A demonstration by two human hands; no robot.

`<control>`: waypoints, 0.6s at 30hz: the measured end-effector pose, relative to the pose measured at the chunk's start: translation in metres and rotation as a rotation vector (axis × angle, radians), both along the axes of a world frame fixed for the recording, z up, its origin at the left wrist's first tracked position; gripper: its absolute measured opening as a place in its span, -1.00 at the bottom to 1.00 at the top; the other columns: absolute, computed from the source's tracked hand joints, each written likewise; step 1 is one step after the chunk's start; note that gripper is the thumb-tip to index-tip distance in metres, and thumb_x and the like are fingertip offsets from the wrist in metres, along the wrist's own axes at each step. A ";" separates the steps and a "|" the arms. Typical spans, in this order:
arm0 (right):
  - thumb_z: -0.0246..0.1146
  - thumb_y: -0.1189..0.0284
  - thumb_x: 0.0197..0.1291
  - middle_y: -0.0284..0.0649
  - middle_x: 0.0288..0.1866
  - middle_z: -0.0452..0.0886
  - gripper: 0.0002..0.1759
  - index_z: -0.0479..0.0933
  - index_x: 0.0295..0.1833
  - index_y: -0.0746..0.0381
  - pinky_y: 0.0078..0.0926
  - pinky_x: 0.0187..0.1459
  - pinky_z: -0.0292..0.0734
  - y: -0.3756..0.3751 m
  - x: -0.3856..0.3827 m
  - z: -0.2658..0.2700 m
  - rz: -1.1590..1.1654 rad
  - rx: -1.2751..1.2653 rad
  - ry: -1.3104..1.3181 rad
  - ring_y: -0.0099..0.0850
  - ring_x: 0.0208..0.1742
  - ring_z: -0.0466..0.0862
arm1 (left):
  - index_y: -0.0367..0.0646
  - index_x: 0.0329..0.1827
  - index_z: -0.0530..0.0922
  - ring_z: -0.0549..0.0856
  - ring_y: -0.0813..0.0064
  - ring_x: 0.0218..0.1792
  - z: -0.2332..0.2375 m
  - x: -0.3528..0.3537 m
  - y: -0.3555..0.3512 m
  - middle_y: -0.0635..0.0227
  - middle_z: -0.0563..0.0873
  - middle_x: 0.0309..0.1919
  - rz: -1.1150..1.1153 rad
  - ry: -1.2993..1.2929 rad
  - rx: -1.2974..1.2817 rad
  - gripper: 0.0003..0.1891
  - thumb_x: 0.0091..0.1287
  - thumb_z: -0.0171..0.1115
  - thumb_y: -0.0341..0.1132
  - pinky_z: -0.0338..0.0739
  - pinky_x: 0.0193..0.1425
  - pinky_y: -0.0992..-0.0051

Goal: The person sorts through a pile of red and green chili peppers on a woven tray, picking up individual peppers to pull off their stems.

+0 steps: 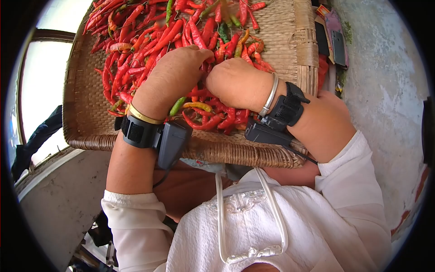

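Note:
My left hand (179,68) is closed, its thumb and fingertips pinched on a red chili pepper (208,66) in the gap between my two hands. Right beside it, my right hand (233,80) is curled shut, and its fingers are turned down and away, so what they hold is hidden. Both hands are low over a heap of chili peppers (167,35), mostly red. Close by lie a green chili (178,106) and a yellow-orange one (198,106). The peppers rest in a large woven basket tray (276,27).
The tray's thick near rim (226,153) runs just in front of my body, under my forearms. Black strapped devices (173,141) sit on both wrists. To the right, a phone (338,47) lies by the wall (380,90). A bright window (47,86) is at left.

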State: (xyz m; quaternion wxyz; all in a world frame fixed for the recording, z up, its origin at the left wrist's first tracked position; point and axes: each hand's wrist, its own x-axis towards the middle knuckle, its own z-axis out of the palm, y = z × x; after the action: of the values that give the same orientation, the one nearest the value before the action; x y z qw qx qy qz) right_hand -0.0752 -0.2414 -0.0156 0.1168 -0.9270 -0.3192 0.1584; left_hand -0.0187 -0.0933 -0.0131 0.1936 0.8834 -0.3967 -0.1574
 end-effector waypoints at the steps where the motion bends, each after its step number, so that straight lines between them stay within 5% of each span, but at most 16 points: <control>1: 0.22 0.49 -0.16 -0.13 -0.48 0.59 -0.94 0.57 -0.51 0.23 -0.29 -0.33 0.52 0.001 -0.001 -0.002 0.001 0.023 -0.029 -0.19 -0.31 0.63 | -0.21 -0.06 0.53 0.60 0.06 -0.20 0.001 0.001 -0.001 0.04 0.62 -0.26 -0.002 -0.001 0.000 -0.66 0.03 0.19 -0.49 0.49 -0.12 0.29; 7: 0.20 0.47 -0.20 -0.09 -0.50 0.57 -0.90 0.55 -0.51 0.27 -0.25 -0.31 0.50 -0.004 0.006 0.016 0.000 -0.017 0.087 -0.14 -0.35 0.62 | -0.18 -0.06 0.53 0.63 0.13 -0.23 0.008 0.001 -0.002 0.06 0.63 -0.30 -0.029 0.040 0.074 -0.68 0.07 0.16 -0.48 0.51 -0.16 0.31; 10: 0.18 0.47 -0.20 -0.04 -0.50 0.56 -0.84 0.54 -0.45 0.31 -0.24 -0.30 0.48 -0.011 0.020 0.023 -0.122 0.067 0.158 -0.10 -0.36 0.60 | -0.24 -0.08 0.53 0.66 0.34 -0.29 0.012 0.004 0.002 0.14 0.66 -0.34 0.098 0.300 -0.118 -0.76 0.20 0.13 -0.39 0.52 -0.19 0.43; 12: 0.17 0.47 -0.18 -0.01 -0.50 0.55 -0.81 0.53 -0.39 0.34 -0.27 -0.32 0.46 -0.016 0.028 0.031 -0.143 0.125 0.224 -0.10 -0.38 0.59 | -0.29 -0.23 0.61 0.60 0.52 -0.45 0.009 0.008 0.004 0.29 0.65 -0.50 0.265 0.562 -0.531 -0.72 0.29 0.10 -0.22 0.47 -0.35 0.48; 13: 0.18 0.46 -0.18 -0.02 -0.50 0.55 -0.80 0.53 -0.38 0.35 -0.28 -0.32 0.46 -0.018 0.030 0.033 -0.214 0.202 0.219 -0.11 -0.40 0.58 | -0.30 -0.20 0.60 0.51 0.67 -0.51 0.013 0.011 0.007 0.41 0.61 -0.54 0.245 0.536 -0.504 -0.63 0.32 0.09 -0.10 0.43 -0.44 0.56; 18: 0.22 0.41 -0.05 -0.19 -0.52 0.55 -0.79 0.53 -0.31 0.33 -0.45 -0.39 0.43 -0.021 0.038 0.031 -0.342 0.326 0.207 -0.42 -0.48 0.55 | -0.27 -0.14 0.59 0.47 0.78 -0.55 0.035 0.003 0.012 0.44 0.59 -0.55 0.361 0.658 -0.315 -0.64 0.27 0.16 -0.10 0.38 -0.52 0.67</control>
State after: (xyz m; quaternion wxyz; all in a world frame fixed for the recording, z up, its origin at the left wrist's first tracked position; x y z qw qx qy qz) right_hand -0.0374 -0.2621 0.0151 0.3217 -0.9153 -0.1654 0.1768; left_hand -0.0152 -0.0812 0.0223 0.4678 0.8007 -0.1716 -0.3325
